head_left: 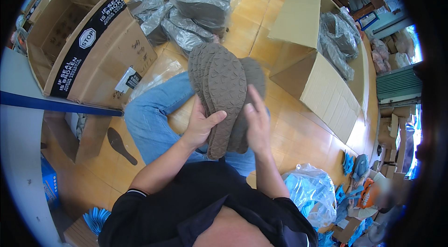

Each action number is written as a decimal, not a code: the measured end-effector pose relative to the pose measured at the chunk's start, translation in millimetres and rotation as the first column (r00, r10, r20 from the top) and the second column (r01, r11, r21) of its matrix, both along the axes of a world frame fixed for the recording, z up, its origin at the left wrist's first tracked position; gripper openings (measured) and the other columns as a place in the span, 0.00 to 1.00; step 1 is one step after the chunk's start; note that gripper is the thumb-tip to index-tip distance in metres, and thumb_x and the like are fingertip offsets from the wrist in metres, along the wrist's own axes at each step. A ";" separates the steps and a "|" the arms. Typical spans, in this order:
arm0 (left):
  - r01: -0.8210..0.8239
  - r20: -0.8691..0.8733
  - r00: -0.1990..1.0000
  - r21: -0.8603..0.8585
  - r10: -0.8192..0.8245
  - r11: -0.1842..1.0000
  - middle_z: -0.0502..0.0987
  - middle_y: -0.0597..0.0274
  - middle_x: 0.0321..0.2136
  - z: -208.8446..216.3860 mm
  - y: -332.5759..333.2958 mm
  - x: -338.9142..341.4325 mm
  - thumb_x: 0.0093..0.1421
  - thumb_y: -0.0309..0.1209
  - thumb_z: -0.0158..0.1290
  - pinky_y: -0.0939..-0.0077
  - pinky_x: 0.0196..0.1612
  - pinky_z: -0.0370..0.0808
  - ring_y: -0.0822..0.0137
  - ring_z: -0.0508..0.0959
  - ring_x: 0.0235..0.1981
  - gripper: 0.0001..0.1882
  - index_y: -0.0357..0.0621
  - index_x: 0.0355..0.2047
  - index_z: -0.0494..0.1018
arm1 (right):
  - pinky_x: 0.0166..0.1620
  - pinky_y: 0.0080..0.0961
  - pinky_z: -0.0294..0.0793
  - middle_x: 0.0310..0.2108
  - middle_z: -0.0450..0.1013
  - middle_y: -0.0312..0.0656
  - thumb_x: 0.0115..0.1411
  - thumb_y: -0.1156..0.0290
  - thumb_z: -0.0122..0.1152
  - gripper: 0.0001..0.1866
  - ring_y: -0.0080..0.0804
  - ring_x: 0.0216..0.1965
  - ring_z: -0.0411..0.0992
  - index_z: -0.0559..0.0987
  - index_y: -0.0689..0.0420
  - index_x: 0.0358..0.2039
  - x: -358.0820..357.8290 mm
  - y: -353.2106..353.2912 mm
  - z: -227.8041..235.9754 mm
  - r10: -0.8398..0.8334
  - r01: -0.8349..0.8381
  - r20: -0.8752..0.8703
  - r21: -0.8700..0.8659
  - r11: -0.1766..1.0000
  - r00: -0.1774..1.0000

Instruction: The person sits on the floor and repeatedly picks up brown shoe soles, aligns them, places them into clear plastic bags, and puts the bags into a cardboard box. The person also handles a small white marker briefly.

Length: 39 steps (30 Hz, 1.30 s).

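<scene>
My left hand (203, 124) grips a stack of brown shoe soles (226, 83) over my lap, its thumb across the front of the stack. The top sole shows a raised star-like tread. Behind it to the right, more soles (256, 75) fan out, slightly blurred. Along their right side is my right hand (258, 123), fingers stretched out and apart; whether its palm touches the soles I cannot tell.
Plastic-wrapped bundles of soles (198, 9) lie on the floor ahead. An open carton (322, 93) holding wrapped bundles stands at right, another carton (105, 55) at left. A single sole (122, 146) lies left. A plastic bag (310, 191) and a person (373, 195) are lower right.
</scene>
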<state>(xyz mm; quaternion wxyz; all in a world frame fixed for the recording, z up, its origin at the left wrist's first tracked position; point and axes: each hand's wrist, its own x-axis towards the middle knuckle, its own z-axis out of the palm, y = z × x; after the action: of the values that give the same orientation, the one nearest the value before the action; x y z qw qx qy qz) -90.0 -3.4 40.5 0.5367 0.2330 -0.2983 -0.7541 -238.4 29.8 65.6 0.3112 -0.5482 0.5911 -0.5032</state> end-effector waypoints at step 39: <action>0.026 0.129 0.992 -0.073 -0.016 0.997 0.67 0.58 0.55 7.3 8.4 -5.9 0.63 0.24 0.49 0.71 0.60 0.65 0.69 0.68 0.56 0.26 0.41 0.61 0.55 | 0.65 0.32 0.52 0.64 0.54 0.53 0.59 0.75 0.58 0.42 0.40 0.65 0.54 0.46 0.63 0.68 3.2 5.7 6.9 -0.253 0.252 0.031 0.018 0.968 0.967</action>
<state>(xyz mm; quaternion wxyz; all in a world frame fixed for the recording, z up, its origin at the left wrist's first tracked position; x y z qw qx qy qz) -95.9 4.9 47.8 0.5168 0.2577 -0.3623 -0.7316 -235.2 35.5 72.5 0.2582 -0.4580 0.6544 -0.5435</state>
